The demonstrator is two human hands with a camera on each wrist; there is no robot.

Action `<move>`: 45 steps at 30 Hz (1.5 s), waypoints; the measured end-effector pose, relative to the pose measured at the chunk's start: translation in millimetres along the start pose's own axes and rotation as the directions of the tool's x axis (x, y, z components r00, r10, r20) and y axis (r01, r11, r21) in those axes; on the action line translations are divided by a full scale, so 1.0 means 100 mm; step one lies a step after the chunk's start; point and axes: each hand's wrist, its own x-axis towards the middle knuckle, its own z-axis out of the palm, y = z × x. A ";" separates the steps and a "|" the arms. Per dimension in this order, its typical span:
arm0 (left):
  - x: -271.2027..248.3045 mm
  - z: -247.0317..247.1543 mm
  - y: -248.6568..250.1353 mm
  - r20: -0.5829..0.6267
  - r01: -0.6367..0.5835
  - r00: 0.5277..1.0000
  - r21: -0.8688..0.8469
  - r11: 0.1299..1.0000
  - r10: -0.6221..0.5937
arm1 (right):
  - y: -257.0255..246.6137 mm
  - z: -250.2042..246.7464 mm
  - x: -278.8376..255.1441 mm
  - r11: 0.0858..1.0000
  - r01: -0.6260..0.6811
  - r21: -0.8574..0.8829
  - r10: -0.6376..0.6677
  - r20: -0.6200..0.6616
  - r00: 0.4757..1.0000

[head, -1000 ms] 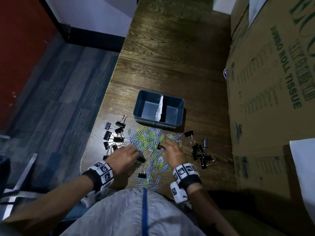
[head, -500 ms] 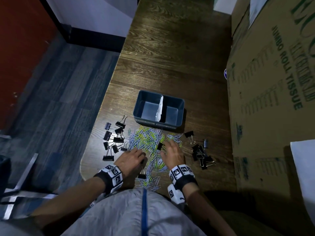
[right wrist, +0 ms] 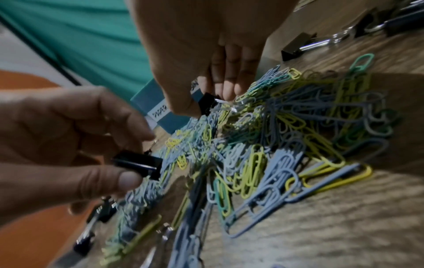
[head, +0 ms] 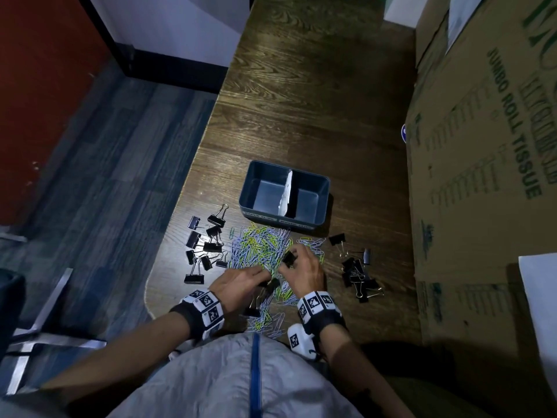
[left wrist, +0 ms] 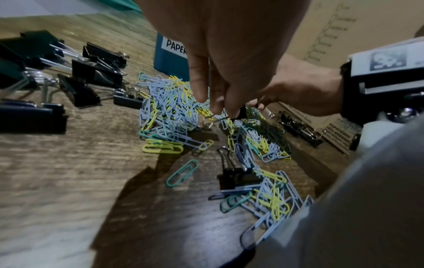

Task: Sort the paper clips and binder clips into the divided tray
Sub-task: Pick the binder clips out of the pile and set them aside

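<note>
A dark blue tray (head: 245, 193) with a white divider stands empty on the wooden table. In front of it lies a pile of blue, yellow and green paper clips (head: 259, 247). My left hand (head: 262, 279) pinches a black binder clip (right wrist: 137, 163) just above the near part of the pile. My right hand (head: 290, 263) pinches another small black binder clip (right wrist: 206, 104) between thumb and fingers over the pile's middle. The two hands are almost touching. One more binder clip (left wrist: 231, 176) lies among the near paper clips.
Several black binder clips (head: 205, 245) lie left of the pile, and another group (head: 358, 274) lies to its right. A large cardboard box (head: 482, 176) walls off the table's right side. The table's left edge (head: 168, 236) runs close to the left clips.
My left hand has moved right toward the right hand and now holds a binder clip off the pile. My right hand has lifted its clip a little.
</note>
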 end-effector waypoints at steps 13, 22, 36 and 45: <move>-0.23 -0.30 -0.45 -0.267 0.257 0.895 -0.348 0.902 -0.358 | 0.15 -0.46 -0.04 0.842 -0.158 0.516 0.213 -0.049 0.976; -0.48 -0.32 -0.86 -0.141 0.397 0.891 -0.217 0.892 -0.432 | 0.31 -0.55 -0.05 0.934 -0.143 0.327 0.101 0.141 0.985; -0.34 -0.31 -0.55 0.016 0.195 0.976 0.355 0.914 -0.215 | 0.38 -0.73 0.02 0.978 -0.201 0.054 0.203 -0.032 0.979; -0.51 -0.33 -0.69 0.030 0.273 0.948 0.433 0.859 -0.317 | 1.02 -1.03 0.11 0.882 -0.438 0.174 0.469 -0.222 0.855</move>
